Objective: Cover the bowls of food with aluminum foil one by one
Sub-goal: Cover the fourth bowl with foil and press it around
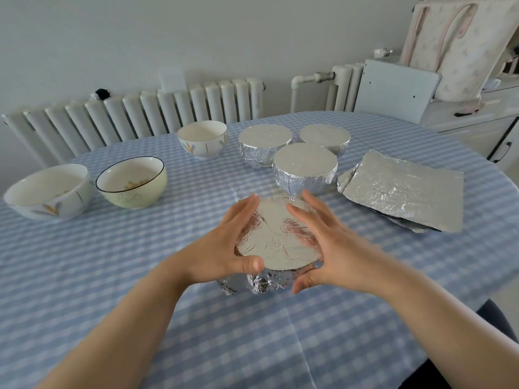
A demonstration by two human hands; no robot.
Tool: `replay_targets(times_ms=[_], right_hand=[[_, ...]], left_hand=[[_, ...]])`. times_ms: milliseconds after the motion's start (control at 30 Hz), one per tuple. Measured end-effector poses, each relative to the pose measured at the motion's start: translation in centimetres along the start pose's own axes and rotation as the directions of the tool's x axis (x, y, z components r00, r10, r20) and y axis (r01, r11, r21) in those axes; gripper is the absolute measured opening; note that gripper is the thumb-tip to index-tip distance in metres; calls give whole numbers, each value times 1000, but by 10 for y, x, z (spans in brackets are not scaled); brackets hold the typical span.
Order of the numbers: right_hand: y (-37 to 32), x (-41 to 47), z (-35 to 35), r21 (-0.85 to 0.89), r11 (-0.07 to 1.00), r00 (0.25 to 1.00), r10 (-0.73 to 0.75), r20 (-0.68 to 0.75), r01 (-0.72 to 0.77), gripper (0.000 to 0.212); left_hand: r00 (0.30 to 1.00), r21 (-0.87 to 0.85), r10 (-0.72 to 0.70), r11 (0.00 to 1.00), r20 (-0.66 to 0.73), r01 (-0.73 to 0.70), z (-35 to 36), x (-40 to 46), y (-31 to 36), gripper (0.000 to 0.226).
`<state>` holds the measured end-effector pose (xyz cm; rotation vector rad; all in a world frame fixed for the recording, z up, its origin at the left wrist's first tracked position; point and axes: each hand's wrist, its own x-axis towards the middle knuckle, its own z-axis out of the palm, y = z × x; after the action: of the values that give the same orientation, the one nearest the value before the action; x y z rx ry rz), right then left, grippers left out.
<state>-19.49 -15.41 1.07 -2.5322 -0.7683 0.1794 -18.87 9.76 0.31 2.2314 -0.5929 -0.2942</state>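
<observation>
Between both hands, left (pixel 224 242) and right (pixel 331 248), fingers straight against its sides, the foil-covered bowl (pixel 278 242).

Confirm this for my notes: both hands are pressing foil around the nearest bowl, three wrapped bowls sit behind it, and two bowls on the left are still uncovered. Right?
Not quite: the head view shows three uncovered bowls on the left, not two. The rest holds: the left hand and right hand mould foil on the nearest bowl, with three wrapped bowls behind.
</observation>
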Motion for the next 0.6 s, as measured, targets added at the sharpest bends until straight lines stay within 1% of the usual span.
replay_targets(times_ms=[100, 200, 267, 333, 367, 433, 500, 533, 600], right_hand=[[-4, 1, 1, -11, 999, 1000, 31, 3, -31, 130], [-9, 5, 2, -28, 999, 999, 42, -16, -43, 130], [-12, 10, 4, -33, 998, 998, 51, -35, -52, 130], [-13, 13, 6, -39, 997, 997, 62, -50, -64, 131], [-14, 14, 7, -41, 997, 996, 66, -55, -68, 132], [-14, 14, 8, -42, 996, 996, 72, -56, -75, 133], [-14, 14, 8, -50, 995, 995, 80, -54, -83, 134], [-14, 14, 8, -55, 995, 995, 82, -57, -86, 135], [-14, 14, 9, -53, 995, 995, 80, -65, -83, 136]], left_hand=[[999, -62, -12, 998, -33, 10, 1, 2, -2, 134], [999, -103, 7, 995, -53, -13, -3, 6, -3, 128], [997, -85, 5, 996, -75, -12, -7, 7, -6, 121], [994, -38, -28, 999, -107, 25, -12, 9, -7, 114], [991, 26, -43, 999, -130, 47, -16, 11, -6, 112], [982, 254, -37, 964, -184, 84, -23, 16, 1, 116], [979, 485, -13, 867, -203, 112, -20, 20, 17, 123], [979, 557, 3, 823, -203, 113, -16, 22, 26, 124], [983, 634, 42, 769, -177, 81, -2, 24, 38, 122]])
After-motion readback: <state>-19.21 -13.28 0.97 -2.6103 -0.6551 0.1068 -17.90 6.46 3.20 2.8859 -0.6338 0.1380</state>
